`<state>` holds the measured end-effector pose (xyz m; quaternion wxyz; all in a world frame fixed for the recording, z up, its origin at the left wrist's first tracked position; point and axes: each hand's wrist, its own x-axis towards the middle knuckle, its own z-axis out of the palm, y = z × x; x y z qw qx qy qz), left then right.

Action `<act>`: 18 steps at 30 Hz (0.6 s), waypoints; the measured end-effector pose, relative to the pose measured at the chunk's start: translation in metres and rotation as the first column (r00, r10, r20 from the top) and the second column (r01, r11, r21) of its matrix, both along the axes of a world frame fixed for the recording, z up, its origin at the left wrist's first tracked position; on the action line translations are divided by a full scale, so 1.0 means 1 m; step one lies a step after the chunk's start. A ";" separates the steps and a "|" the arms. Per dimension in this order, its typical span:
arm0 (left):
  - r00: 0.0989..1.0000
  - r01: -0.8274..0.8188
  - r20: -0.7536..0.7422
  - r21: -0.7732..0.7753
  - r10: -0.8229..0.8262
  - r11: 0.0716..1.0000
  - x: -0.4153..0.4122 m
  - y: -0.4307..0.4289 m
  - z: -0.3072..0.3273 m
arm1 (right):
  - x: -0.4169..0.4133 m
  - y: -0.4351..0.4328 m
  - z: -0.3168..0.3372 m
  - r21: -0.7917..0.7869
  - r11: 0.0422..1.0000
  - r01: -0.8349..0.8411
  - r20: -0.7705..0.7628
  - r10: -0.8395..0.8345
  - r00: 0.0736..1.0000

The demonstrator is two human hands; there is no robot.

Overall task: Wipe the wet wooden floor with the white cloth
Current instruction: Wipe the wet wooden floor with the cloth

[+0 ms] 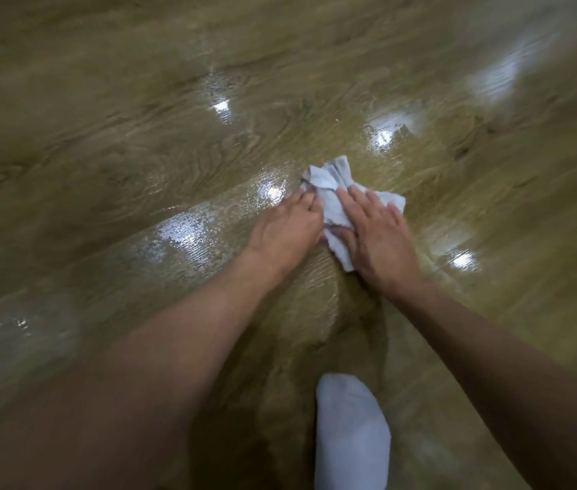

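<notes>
here the left hand (285,224) and right hand (377,235) press flat-fingered on the white cloth (333,203).

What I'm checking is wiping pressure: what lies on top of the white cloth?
Both hands: the right hand lies flat across it, the left hand touches its left edge. Of the cloth only the middle and far corner show; the floor beneath it is hidden.

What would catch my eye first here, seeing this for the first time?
Two bare hands in the middle: the right hand presses flat on a crumpled white cloth, the left hand touches its left edge. Around them the wooden floor shines with wet streaks, brightest to the left of the hands, and a white sock shows at the bottom.
</notes>
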<state>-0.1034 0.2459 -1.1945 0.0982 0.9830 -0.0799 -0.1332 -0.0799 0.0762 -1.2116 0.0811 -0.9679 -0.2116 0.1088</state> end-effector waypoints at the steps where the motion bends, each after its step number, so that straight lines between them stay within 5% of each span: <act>1: 0.999 -0.039 -0.028 -0.025 0.038 0.999 0.014 0.005 0.003 | 0.018 -0.002 -0.002 -0.009 1.000 0.009 0.005 -0.009 1.000; 7: 0.999 -0.040 -0.031 0.059 0.042 0.997 0.043 0.030 0.019 | 0.042 0.032 0.000 0.021 0.991 0.133 -0.040 -0.132 0.990; 14: 0.998 0.050 0.043 -0.044 -0.048 0.998 -0.100 0.148 0.023 | -0.116 0.133 0.005 0.023 0.977 -0.213 -0.038 0.214 0.976; 18: 0.998 0.039 -0.045 0.053 -0.037 0.998 -0.124 0.171 0.016 | -0.098 0.131 0.005 -0.028 0.913 -0.406 -0.036 0.405 0.914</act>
